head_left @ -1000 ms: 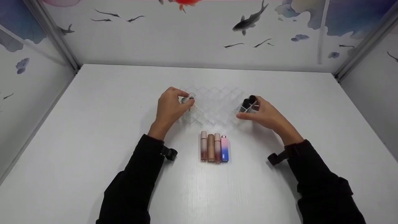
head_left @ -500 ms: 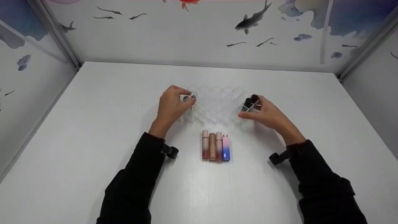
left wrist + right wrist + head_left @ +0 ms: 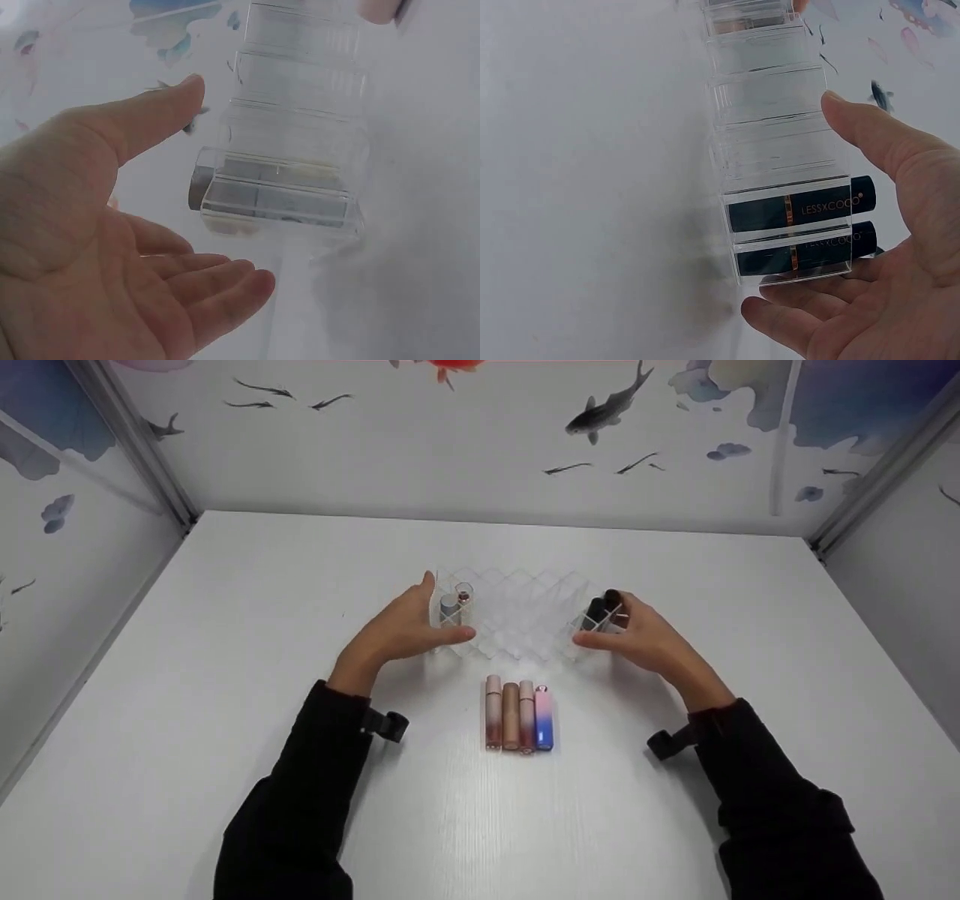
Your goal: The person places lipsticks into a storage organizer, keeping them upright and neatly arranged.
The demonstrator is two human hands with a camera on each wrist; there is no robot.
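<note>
At the left end of the clear box [image 3: 517, 619], your left hand [image 3: 397, 626] is spread wide, with straight fingers, holding nothing. Your right hand [image 3: 637, 637] holds the other end, thumb on the near side and fingers behind. The box sits between them on the table [image 3: 450, 825]. By your left hand, a grey tube [image 3: 449, 604] and a tube with a clear top [image 3: 463, 598] stand in it. Two black tubes [image 3: 761, 212] stand by your right hand.

It looks like you are filling the box. Next, your left hand would likely need to reach for the four tubes [image 3: 511, 716] lying in a row in front of it and pinch just one.

From your head, your left thumb seems to cross the box; your left wrist view shows a gap. Only your right wrist view shows the black tubes' gold bands and letters.
</note>
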